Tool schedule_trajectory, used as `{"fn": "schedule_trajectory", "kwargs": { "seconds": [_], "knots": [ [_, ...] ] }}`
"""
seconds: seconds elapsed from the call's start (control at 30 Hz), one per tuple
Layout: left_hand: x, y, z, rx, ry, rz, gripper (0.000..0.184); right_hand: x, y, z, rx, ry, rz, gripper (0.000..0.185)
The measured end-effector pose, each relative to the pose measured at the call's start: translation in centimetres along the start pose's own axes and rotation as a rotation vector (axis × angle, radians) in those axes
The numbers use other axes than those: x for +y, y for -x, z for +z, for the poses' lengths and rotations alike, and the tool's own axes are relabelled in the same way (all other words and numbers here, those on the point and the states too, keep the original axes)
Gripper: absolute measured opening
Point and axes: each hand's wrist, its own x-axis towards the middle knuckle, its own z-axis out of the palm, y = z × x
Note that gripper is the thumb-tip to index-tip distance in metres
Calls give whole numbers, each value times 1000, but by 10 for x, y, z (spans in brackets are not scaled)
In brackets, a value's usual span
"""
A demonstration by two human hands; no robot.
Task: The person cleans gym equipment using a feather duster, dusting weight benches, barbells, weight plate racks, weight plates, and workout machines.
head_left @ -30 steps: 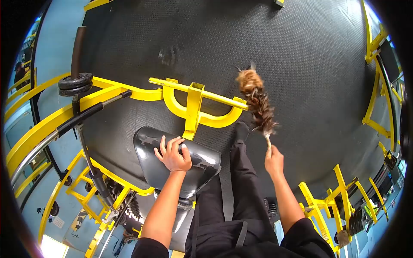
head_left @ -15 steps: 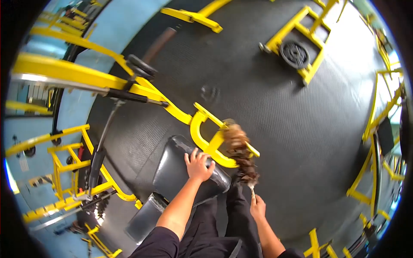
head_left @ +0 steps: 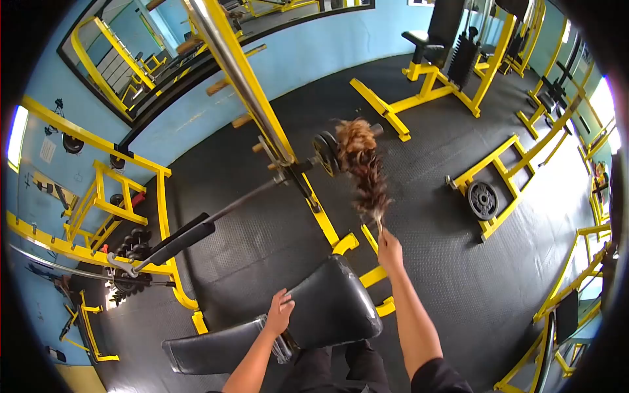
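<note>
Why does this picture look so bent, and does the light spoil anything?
In the head view, the wall bows and the corners go black, suggesting a very wide lens; at the head view's right edge, a bright patch is washed out and the floor shines pale; mid-head view, the duster remains readable.

right hand (head_left: 390,254): bare. right forearm (head_left: 419,321), directly behind the right fingers (head_left: 385,237): bare, smooth in outline, widening from wrist to elbow. right sleeve (head_left: 440,378), well behind the right fingers: black, short, soft cloth, loosely fitted; hem near the elbow. left hand (head_left: 280,314): bare. left forearm (head_left: 252,363), directly behind the left fingers (head_left: 284,299): bare, tapered toward the wrist; upper end cut off by the edge of view. trousers (head_left: 314,372), below and between both sets of fingers: black, two-legged; fine detail lost in shadow.
</note>
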Motion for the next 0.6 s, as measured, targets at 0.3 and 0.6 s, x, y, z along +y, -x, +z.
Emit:
{"fn": "schedule_trajectory", "kwargs": {
  "seconds": [0.3, 0.6],
  "knots": [
    [49, -47, -35, -96, 93, 4, 58, -85, -55, 23, -151, 416, -12, 20],
    [71, -64, -47, -87, 62, -56, 57, -50, 8, 10, -251, 407, 313, 28]
  ]
}}
